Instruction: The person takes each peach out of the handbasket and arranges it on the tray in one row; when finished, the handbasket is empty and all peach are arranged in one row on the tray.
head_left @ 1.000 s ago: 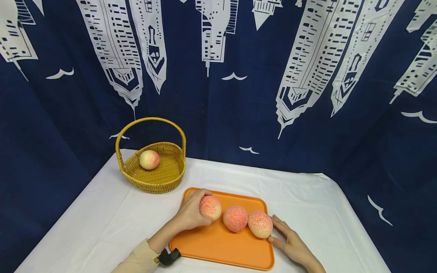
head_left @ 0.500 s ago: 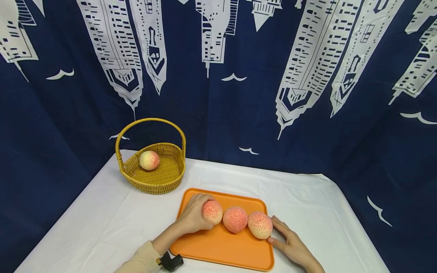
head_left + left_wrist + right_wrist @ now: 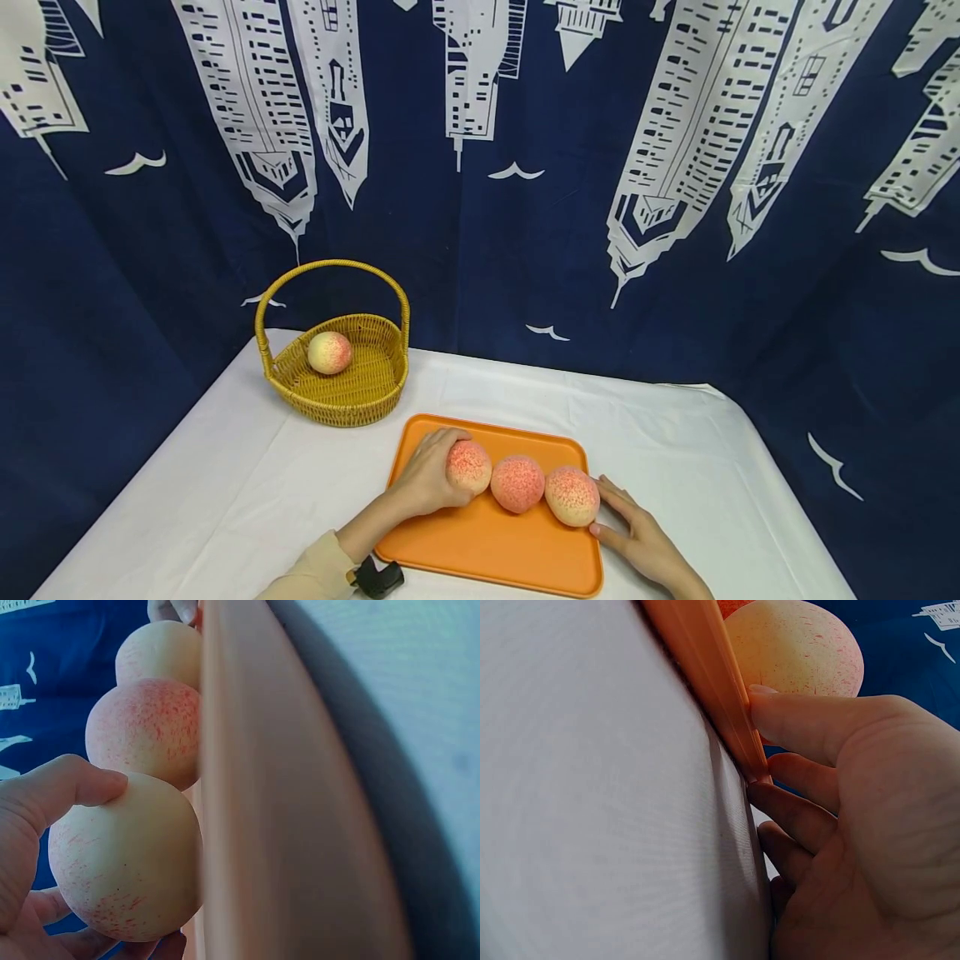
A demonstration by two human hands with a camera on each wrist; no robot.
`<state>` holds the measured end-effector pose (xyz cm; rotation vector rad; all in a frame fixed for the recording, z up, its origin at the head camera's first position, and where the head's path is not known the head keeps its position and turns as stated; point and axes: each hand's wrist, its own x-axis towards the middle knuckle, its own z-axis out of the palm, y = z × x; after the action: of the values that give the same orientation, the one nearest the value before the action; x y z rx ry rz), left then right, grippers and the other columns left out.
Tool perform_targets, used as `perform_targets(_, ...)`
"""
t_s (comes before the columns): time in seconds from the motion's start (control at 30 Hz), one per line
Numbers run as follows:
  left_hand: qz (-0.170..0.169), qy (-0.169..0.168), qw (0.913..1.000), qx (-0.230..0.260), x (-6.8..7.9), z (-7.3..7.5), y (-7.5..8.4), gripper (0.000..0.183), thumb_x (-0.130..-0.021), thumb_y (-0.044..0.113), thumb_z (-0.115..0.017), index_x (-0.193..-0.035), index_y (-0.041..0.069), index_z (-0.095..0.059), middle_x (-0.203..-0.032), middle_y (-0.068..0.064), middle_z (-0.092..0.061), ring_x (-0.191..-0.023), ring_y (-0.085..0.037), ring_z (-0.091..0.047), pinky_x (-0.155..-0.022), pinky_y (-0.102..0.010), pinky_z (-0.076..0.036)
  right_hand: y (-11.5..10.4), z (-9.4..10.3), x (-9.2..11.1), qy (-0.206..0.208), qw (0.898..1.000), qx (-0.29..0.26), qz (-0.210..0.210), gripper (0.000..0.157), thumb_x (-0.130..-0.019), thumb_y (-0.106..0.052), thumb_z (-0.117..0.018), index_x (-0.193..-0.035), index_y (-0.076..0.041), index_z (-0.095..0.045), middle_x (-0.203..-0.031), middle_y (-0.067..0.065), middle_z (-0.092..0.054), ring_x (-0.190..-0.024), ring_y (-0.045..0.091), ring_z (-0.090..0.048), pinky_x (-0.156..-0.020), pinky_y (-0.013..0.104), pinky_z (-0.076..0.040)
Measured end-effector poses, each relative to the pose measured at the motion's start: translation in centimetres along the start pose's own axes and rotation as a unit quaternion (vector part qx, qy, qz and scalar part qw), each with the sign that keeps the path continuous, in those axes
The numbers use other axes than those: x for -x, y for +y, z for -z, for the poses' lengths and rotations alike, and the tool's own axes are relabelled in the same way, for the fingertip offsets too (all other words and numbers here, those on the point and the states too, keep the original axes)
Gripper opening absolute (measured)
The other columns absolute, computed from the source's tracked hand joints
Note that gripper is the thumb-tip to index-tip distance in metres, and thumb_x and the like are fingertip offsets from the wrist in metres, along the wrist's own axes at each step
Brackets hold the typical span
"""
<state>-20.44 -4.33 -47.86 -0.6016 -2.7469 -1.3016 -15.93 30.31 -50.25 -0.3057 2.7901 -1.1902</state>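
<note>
My left hand grips a pink-and-cream peach at the left end of a row of three on the orange tray. In the left wrist view the thumb lies on top of this peach, with fingers curled under it. Beside it sits a redder middle peach, then the right peach. My right hand rests at the tray's right edge, fingers relaxed. Its thumb and fingertips touch the tray rim in the right wrist view, close by the right peach.
A wicker basket with a tall arched handle stands behind and left of the tray, holding one peach. White cloth covers the table. A dark blue curtain printed with white buildings hangs behind.
My left hand has brought its peach down and to the right, against the middle peach. The right hand and the other peaches have stayed in place.
</note>
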Motion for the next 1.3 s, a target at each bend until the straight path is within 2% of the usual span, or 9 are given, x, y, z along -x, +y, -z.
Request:
perform_targets(0.17,-0.006,-0.004,0.9999,-0.009,0.1,0.05,-0.01,0.074,-0.058,0.019,-0.087,-0.125,0.012,-0.056,-0.127,-0.007,-0.057,-0.117,-0.027,-0.05,-0.098,-0.05,-0.044,-0.02,-0.04,-0.02,0.001,1.0,0.009,-0.001,0.062,-0.088,-0.032,-0.07,-0.141,-0.007,-0.051,-0.153,0.019,-0.038,-0.144,0.039,-0.028,-0.111,0.063,-0.025)
perform_targets(0.47,-0.009,-0.015,0.9996,-0.024,0.19,0.24,0.13,0.071,-0.057,0.02,-0.089,-0.12,0.014,-0.058,-0.12,-0.005,-0.056,-0.114,-0.025,-0.05,-0.095,-0.049,-0.045,0.23,-0.11,-0.06,0.001,1.0,-0.009,0.006,0.062,-0.089,-0.031,-0.07,-0.141,-0.005,-0.05,-0.153,0.024,-0.035,-0.143,0.047,-0.024,-0.109,0.07,-0.022)
perform_targets(1.03,-0.002,-0.028,0.9995,-0.013,0.29,0.3,0.12,0.074,-0.056,0.014,-0.09,-0.124,0.012,-0.06,-0.113,-0.005,-0.055,-0.107,-0.024,-0.052,-0.091,-0.049,-0.048,0.03,-0.25,-0.08,0.008,1.0,0.022,-0.001,0.062,-0.087,-0.034,-0.071,-0.141,-0.008,-0.052,-0.153,0.018,-0.04,-0.143,0.038,-0.031,-0.11,0.061,-0.028)
perform_targets(1.3,-0.006,-0.037,0.9992,-0.013,0.41,0.27,0.15,0.077,-0.057,0.011,-0.09,-0.127,0.01,-0.058,-0.116,-0.006,-0.055,-0.109,-0.026,-0.052,-0.092,-0.05,-0.048,0.12,-0.28,-0.1,0.011,1.0,-0.006,0.006,0.062,-0.087,-0.03,-0.072,-0.14,-0.005,-0.052,-0.152,0.022,-0.038,-0.143,0.043,-0.028,-0.11,0.067,-0.024)
